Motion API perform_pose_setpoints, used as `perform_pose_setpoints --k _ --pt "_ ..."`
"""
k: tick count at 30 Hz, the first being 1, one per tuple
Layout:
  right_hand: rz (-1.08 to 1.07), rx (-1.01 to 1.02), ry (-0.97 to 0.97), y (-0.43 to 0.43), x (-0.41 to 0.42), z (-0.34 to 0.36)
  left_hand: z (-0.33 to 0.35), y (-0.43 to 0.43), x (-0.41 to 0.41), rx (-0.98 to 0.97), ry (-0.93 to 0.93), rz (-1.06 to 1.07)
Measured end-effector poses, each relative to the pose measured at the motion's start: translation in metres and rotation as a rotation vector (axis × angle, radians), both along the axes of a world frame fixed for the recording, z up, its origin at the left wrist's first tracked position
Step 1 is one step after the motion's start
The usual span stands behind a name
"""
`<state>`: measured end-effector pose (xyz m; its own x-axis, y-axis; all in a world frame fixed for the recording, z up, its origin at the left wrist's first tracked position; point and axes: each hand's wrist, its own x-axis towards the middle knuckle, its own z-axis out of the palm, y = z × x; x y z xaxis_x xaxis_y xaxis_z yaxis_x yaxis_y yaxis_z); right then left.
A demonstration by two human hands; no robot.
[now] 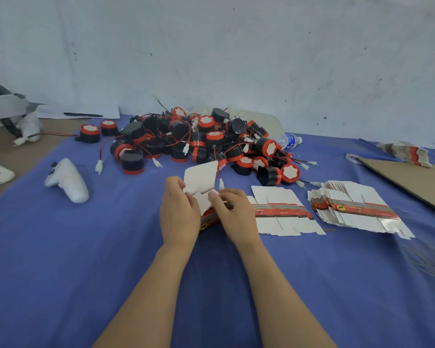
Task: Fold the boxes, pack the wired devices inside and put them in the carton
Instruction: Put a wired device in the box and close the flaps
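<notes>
While both forearms reach in from the near edge of the blue-covered desk, the left hand curls its fingers round the side of one half-folded box and the right hand pinches a small white flap on it. The box sits on the cloth between the hands, its open end turned up and away from the person and its tall white lid flap standing toward the pile. Its long axis is mostly hidden by the hands. It has a red band with a yellow emblem (the print is too blurred to read).

Just right of the right hand lies a flat box blank. Beyond that lies a fanned stack of blanks with the same red band and a black animal figure on yellow. A white controller lies to the left.

Farther back, dozens of black-and-red wired devices are heaped together, too many to count. One water bottle lies beside them, its blue label unreadable. A brown cardboard sheet and another bundle of blanks lie at the far right.
</notes>
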<state>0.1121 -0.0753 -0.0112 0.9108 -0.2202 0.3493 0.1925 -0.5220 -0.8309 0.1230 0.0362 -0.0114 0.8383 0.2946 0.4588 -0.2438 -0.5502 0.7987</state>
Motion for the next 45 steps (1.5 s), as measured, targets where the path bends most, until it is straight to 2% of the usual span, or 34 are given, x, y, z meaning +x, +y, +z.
perform_pose_setpoints --k 3,5,9,11,13,16,18,20,23,26,34,39,42,45 --pt "-0.004 -0.014 0.036 -0.002 0.002 0.002 0.000 0.001 0.000 0.116 -0.096 -0.033" --pt "-0.014 -0.041 0.036 -0.004 0.003 0.003 0.002 0.003 -0.001 0.210 -0.098 -0.072" --pt "-0.092 -0.082 0.023 -0.011 0.002 0.006 -0.006 0.004 -0.006 0.296 -0.086 -0.383" --pt "-0.115 -0.082 0.041 -0.016 -0.002 0.008 -0.007 0.001 -0.006 0.281 -0.010 -0.455" --pt "-0.087 -0.037 0.053 -0.021 -0.004 0.010 -0.007 0.000 -0.005 0.247 0.039 -0.417" --pt "0.035 0.073 0.145 -0.027 -0.006 0.012 -0.008 0.003 -0.002 0.382 0.016 -0.290" --pt "0.163 0.132 0.212 -0.033 -0.008 0.011 -0.007 0.006 0.000 0.342 0.042 -0.363" --pt "0.208 0.079 0.209 -0.038 -0.008 0.011 -0.005 0.008 0.001 0.261 0.064 -0.446" --pt "0.158 -0.039 0.144 -0.042 -0.007 0.011 -0.003 0.011 0.002 0.285 0.040 -0.436" --pt "0.104 -0.044 0.076 -0.042 -0.006 0.009 -0.001 0.011 0.001 0.263 0.025 -0.422" --pt "-0.023 -0.038 -0.040 -0.030 -0.004 0.007 0.000 0.007 0.000 0.054 0.065 -0.426" --pt "-0.085 -0.226 -0.017 -0.023 -0.004 0.007 -0.002 -0.005 -0.001 0.043 0.133 -0.500" --pt "-0.117 -0.244 -0.012 -0.018 -0.005 0.006 -0.004 -0.010 -0.002 0.091 0.232 -0.439" --pt "-0.145 -0.208 0.011 -0.011 -0.005 0.006 -0.004 -0.007 -0.004 0.037 0.247 -0.405"
